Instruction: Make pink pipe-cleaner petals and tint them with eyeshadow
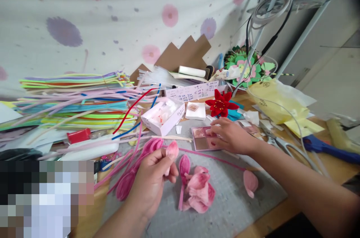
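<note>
My left hand (153, 174) pinches a pale pink fuzzy petal (172, 149) between thumb and fingers. My right hand (229, 135) reaches over a powder palette (201, 142) with several square pans, its fingers apart and the tips at the pans; whether they press the powder cannot be made out. Below and between the hands lie a pile of pink petals (200, 189) and a darker pink looped petal (184, 165) on a stem. Another single pink petal (250, 183) rests to the right. Beside my left wrist is a bundle of magenta looped stems (126, 183).
A grey mat (225, 208) covers the work area. Long coloured fuzzy stems (84, 107) are stacked at left. Behind the palette stand a white open box (163, 118) and a red flower (221, 103). Scissors (284, 146) and a blue-handled tool (329, 149) lie at right, under hanging cables (271, 9).
</note>
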`<state>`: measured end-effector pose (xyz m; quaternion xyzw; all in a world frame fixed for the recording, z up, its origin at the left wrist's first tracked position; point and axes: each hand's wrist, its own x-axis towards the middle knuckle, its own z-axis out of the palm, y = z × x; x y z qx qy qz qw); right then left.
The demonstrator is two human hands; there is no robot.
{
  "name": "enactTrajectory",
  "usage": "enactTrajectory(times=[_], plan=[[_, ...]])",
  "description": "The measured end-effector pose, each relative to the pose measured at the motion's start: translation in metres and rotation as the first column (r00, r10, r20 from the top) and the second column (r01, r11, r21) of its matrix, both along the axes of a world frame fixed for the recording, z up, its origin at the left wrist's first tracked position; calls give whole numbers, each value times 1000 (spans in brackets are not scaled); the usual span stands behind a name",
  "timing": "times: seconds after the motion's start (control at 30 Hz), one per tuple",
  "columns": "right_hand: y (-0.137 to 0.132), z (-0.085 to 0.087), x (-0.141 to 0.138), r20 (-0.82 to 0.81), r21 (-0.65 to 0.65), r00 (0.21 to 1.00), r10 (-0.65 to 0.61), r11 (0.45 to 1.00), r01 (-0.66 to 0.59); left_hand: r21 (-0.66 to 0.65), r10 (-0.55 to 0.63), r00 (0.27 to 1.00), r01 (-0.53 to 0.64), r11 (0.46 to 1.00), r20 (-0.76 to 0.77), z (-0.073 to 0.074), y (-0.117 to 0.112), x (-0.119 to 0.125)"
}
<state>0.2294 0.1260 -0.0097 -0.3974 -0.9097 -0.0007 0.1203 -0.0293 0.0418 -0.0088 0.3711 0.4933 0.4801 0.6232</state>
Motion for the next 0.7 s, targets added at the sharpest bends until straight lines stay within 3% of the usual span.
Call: enactTrajectory(times=[0.2,0.3,0.4,0.53,0.7], plan=[[-8,8,-6,58,142,998,-4,990,-5,-18,3,998,-2,1000,69,3,-1,2],[-25,19,-21,-136,171,988,73,984,-49,-18,-9,993,11,1000,117,4,-3,2],[-48,32,-43,-281,161,932,230,968,-190,-1,-37,989,38,999,143,4,-5,4],[-68,35,-59,-213,177,929,302,947,-267,1,-55,983,55,998,173,4,-6,5],[-71,32,-59,-218,168,926,308,947,-276,-24,-74,975,81,996,211,5,-7,5]])
